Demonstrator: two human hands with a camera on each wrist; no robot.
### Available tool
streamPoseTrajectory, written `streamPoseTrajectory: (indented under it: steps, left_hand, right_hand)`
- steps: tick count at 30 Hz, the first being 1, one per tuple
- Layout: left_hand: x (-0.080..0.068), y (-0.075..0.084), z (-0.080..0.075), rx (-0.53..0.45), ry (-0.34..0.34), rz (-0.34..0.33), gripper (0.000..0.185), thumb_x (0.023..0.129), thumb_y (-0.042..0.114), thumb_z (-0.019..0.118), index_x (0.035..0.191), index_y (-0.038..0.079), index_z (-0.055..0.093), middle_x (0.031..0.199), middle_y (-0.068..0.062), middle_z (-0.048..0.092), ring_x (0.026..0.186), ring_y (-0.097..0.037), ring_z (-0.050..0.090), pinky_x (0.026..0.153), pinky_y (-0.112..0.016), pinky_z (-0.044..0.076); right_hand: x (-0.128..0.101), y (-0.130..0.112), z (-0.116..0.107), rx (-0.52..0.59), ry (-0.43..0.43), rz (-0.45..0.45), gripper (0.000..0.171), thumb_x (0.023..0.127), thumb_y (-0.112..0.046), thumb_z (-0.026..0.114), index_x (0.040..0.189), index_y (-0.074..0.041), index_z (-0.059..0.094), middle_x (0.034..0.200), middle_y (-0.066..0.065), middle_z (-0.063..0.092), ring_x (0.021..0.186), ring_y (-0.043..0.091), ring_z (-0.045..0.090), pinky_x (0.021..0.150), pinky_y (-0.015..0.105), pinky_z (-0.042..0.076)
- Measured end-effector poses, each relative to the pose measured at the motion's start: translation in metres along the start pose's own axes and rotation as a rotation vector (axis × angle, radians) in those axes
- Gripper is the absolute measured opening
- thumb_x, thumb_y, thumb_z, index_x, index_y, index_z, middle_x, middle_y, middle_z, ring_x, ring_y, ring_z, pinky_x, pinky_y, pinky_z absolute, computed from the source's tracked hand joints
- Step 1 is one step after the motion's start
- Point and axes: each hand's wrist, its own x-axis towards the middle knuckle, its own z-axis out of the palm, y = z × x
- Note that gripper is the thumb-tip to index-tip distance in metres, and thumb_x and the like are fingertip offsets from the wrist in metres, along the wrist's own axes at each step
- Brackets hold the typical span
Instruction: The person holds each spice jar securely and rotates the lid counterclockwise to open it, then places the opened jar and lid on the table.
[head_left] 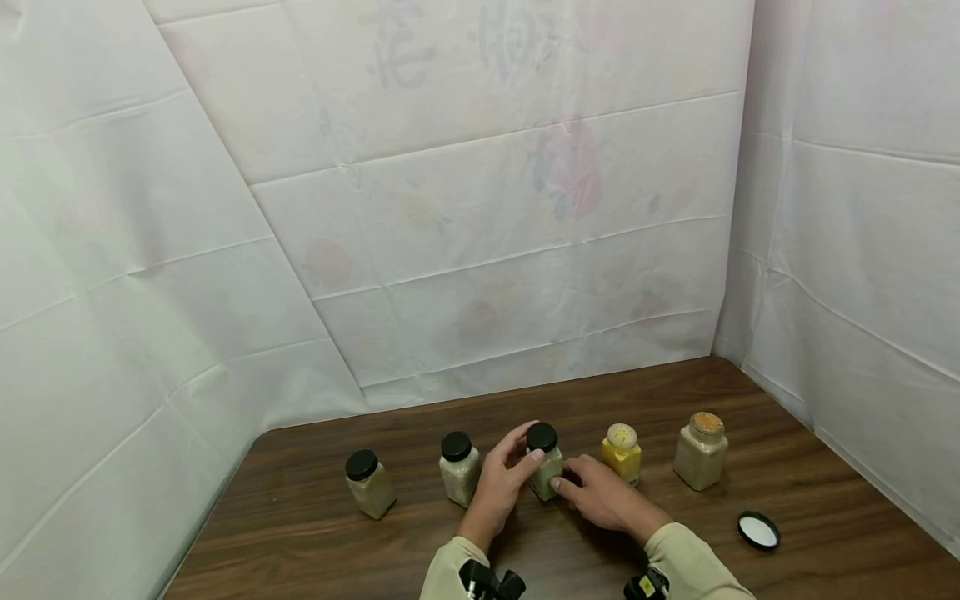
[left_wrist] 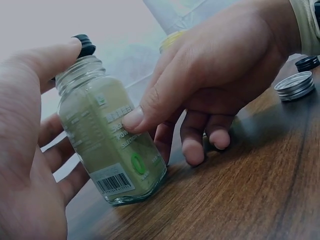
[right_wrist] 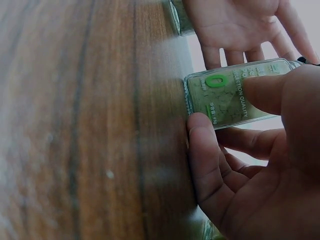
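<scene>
A small glass jar (head_left: 547,473) of pale green powder with a black cap stands on the wooden table (head_left: 390,550), the middle one of a row. My left hand (head_left: 498,487) cups it from the left, thumb up by the cap and fingers behind the glass. In the left wrist view the jar (left_wrist: 110,140) shows a barcode label, and the left hand (left_wrist: 25,150) wraps its far side. My right hand (head_left: 603,496) touches it from the right: its index fingertip (left_wrist: 134,118) presses the label and the other fingers rest on the table. The right wrist view shows the jar (right_wrist: 235,97) between the right hand (right_wrist: 260,190) and the left hand (right_wrist: 240,20).
Two more black-capped jars (head_left: 369,483) (head_left: 459,468) stand to the left. To the right are an uncapped yellow jar (head_left: 622,454) and an uncapped tan jar (head_left: 701,454). A loose lid (head_left: 759,530) lies at the front right; a silver-edged lid (left_wrist: 295,86) lies beyond the right hand. White sheets wall in three sides.
</scene>
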Motion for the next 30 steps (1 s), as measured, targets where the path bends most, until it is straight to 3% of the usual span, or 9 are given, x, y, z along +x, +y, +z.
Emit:
streamPoseTrajectory:
  steps: [6, 17, 25, 30]
  left_hand:
    - [0.000, 0.001, 0.002, -0.039, 0.027, 0.022, 0.046, 0.102, 0.018, 0.060, 0.146, 0.006, 0.051, 0.135, -0.010, 0.060, 0.121, -0.021, 0.057, 0.099, -0.030, 0.045]
    - [-0.008, 0.011, 0.001, -0.071, 0.168, 0.106, 0.042, 0.101, 0.014, 0.061, 0.141, 0.005, 0.056, 0.137, -0.011, 0.060, 0.127, -0.020, 0.055, 0.102, -0.027, 0.043]
    - [-0.011, 0.023, 0.009, -0.061, 0.237, 0.185, 0.036, 0.098, 0.008, 0.064, 0.134, 0.003, 0.061, 0.127, -0.013, 0.065, 0.116, -0.020, 0.062, 0.095, -0.027, 0.048]
    - [-0.019, 0.030, 0.011, -0.015, 0.266, 0.190, 0.033, 0.094, 0.006, 0.068, 0.127, 0.003, 0.065, 0.119, -0.012, 0.068, 0.109, -0.021, 0.064, 0.092, -0.028, 0.050]
  right_hand:
    - [-0.001, 0.000, -0.001, -0.012, 0.011, 0.007, 0.046, 0.103, -0.039, 0.056, 0.126, 0.000, 0.061, 0.095, 0.006, 0.054, 0.075, 0.016, 0.058, 0.069, 0.038, 0.047]
    - [0.001, -0.004, 0.002, -0.038, 0.037, -0.006, 0.047, 0.102, -0.037, 0.058, 0.129, 0.002, 0.060, 0.098, 0.006, 0.056, 0.076, 0.014, 0.058, 0.078, 0.044, 0.048]
    - [0.000, -0.002, 0.000, -0.037, 0.047, 0.016, 0.047, 0.102, -0.039, 0.059, 0.128, 0.000, 0.061, 0.101, 0.006, 0.056, 0.076, 0.014, 0.058, 0.078, 0.042, 0.048]
    - [0.001, 0.000, 0.001, -0.030, 0.038, 0.002, 0.046, 0.102, -0.039, 0.057, 0.127, -0.001, 0.062, 0.100, 0.005, 0.056, 0.075, 0.013, 0.058, 0.074, 0.039, 0.048]
